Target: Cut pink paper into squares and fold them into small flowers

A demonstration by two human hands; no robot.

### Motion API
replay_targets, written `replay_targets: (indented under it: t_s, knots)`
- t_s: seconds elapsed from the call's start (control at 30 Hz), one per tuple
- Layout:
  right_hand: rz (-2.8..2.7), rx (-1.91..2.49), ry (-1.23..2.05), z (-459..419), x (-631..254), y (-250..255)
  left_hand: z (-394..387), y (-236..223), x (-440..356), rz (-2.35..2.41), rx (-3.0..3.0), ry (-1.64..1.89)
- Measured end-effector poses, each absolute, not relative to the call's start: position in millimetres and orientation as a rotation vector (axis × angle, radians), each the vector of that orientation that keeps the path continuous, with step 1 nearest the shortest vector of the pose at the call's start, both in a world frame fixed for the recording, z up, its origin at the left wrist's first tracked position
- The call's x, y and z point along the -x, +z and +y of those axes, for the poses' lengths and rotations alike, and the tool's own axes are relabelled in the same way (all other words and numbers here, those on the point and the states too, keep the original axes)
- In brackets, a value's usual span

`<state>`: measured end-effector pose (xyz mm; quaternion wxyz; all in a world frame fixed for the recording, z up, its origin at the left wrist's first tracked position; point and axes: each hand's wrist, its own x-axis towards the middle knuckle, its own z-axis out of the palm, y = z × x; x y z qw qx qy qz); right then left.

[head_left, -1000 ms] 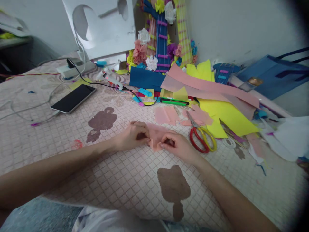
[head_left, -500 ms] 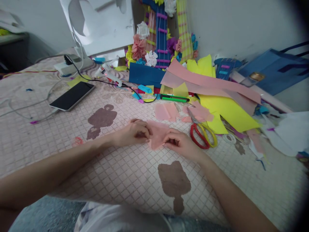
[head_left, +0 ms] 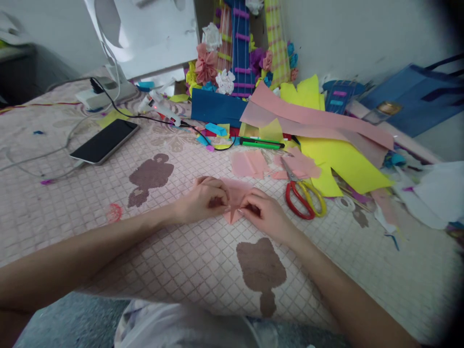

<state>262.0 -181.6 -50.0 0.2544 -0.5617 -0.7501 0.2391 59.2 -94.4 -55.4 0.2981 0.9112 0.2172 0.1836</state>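
A small piece of pink crepe paper (head_left: 236, 189) lies between my hands, with its near end folded into a point. My left hand (head_left: 207, 198) pinches its left edge. On the other side, my right hand (head_left: 264, 211) pinches the right edge, and the fingertips of both hands are close together. Scissors with one red and one yellow handle (head_left: 303, 195) rest just beyond my right hand. Several more pink paper pieces (head_left: 250, 163) lie behind the one I hold.
A phone (head_left: 105, 141) with a cable lies at the left, near a white glue gun (head_left: 163, 111). A green cutter knife (head_left: 262, 143), yellow sheets (head_left: 348, 166) and a long pink strip (head_left: 315, 112) spread across the back right. Decorated paper guitars (head_left: 240, 48) stand behind.
My right hand has moved left toward my left hand. The near corner of the pink paper is now drawn in and folded to a narrower point. The view has shifted slightly.
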Motion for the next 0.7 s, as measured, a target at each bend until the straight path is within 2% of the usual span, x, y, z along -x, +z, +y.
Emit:
replay_targets:
  t_s: [0.33,0.7]
  knots:
    - [-1.953,1.556,0.706,-180.5,-264.2,-51.6,-93.8,-55.1,-62.3,0.633,-2.378,0.468]
    - [-2.019,1.641,0.604,-181.6,-255.5,-52.6,-98.4,-56.2,-65.7,0.684,-2.425,0.486]
